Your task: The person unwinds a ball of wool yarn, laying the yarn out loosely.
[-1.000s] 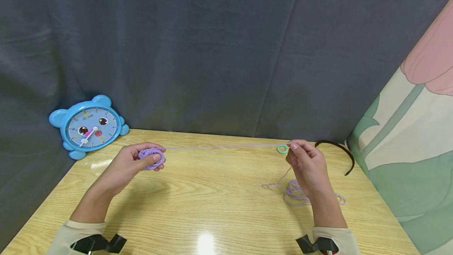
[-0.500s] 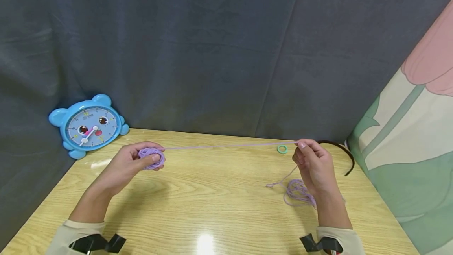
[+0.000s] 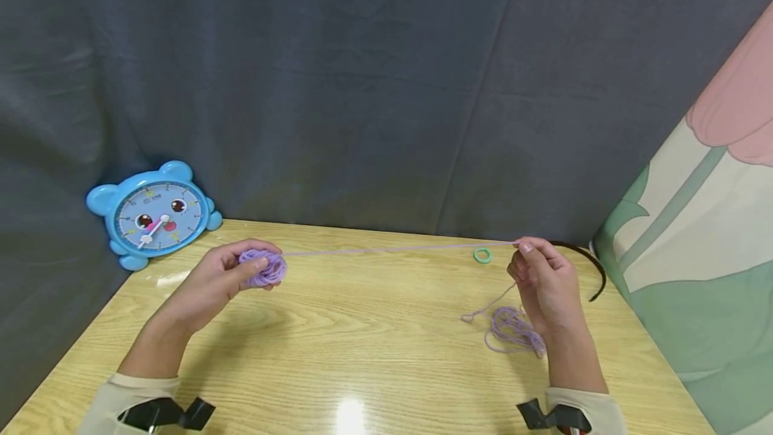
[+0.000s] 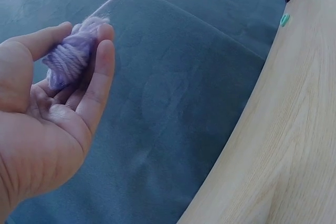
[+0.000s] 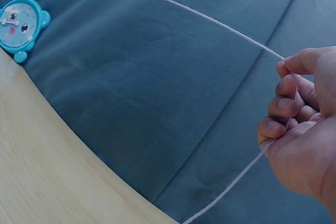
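Observation:
My left hand (image 3: 226, 277) grips a small wound ball of purple yarn (image 3: 272, 270), thumb on its near face and fingers behind it. From the ball a single taut strand (image 3: 386, 249) crosses above the table to my right hand (image 3: 549, 284). There the thumb and index finger pinch it, and the other fingers curl over the yarn, as the right wrist view shows. Below that hand the strand (image 5: 231, 184) runs down toward a loose tangle of the same yarn (image 3: 510, 327) on the table, partly hidden behind the right wrist.
At the back left a blue bear-shaped clock (image 3: 158, 217) leans by the dark curtain (image 3: 338, 99). A small green ring (image 3: 482, 256) and a dark curved band (image 3: 588, 260) lie toward the back right of the wooden table (image 3: 362, 354). A flower-patterned panel (image 3: 712, 274) borders the right side.
My right hand has moved a little to the right, drawing the strand longer and tighter. The left hand stays nearly in place, with the ball turned slightly in its fingers.

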{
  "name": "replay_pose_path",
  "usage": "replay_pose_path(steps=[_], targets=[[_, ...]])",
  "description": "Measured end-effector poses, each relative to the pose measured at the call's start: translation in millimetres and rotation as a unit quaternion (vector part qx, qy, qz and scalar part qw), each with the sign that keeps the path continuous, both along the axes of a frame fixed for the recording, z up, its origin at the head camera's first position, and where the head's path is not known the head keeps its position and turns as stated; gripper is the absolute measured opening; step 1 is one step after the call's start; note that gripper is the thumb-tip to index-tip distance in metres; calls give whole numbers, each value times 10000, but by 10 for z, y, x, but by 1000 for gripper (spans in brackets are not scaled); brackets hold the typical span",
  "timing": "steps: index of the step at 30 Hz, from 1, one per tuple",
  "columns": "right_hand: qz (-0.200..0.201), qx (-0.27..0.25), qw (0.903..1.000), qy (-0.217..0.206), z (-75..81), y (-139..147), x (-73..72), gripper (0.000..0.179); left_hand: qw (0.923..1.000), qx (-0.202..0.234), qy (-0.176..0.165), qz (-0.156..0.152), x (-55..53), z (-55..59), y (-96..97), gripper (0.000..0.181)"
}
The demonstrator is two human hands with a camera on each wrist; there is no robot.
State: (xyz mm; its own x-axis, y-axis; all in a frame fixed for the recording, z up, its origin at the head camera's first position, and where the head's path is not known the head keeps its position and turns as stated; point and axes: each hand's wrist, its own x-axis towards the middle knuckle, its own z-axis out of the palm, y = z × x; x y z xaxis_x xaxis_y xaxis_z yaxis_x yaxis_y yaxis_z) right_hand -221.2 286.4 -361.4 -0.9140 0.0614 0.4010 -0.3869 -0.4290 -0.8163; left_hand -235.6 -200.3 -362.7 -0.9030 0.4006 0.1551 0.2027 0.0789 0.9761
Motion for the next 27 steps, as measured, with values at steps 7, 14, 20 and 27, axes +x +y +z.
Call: replay_pose_path(steps=[7, 14, 20, 27], targets=[[95, -192, 9995, 218, 47, 81, 5, 34, 10000, 17, 26, 60, -14, 4, -16, 24], [80, -302, 9989, 353, 26, 223, 34, 35, 9992, -317, 21, 262, -9, 1, -16, 27], [104, -352, 9981, 494, -9, 373, 49, 36, 9978, -530, -67, 391, -7, 7, -11, 31], [74, -522, 9972, 532, -56, 542, 88, 38, 9982, -477, -69, 351, -14, 8, -15, 31]])
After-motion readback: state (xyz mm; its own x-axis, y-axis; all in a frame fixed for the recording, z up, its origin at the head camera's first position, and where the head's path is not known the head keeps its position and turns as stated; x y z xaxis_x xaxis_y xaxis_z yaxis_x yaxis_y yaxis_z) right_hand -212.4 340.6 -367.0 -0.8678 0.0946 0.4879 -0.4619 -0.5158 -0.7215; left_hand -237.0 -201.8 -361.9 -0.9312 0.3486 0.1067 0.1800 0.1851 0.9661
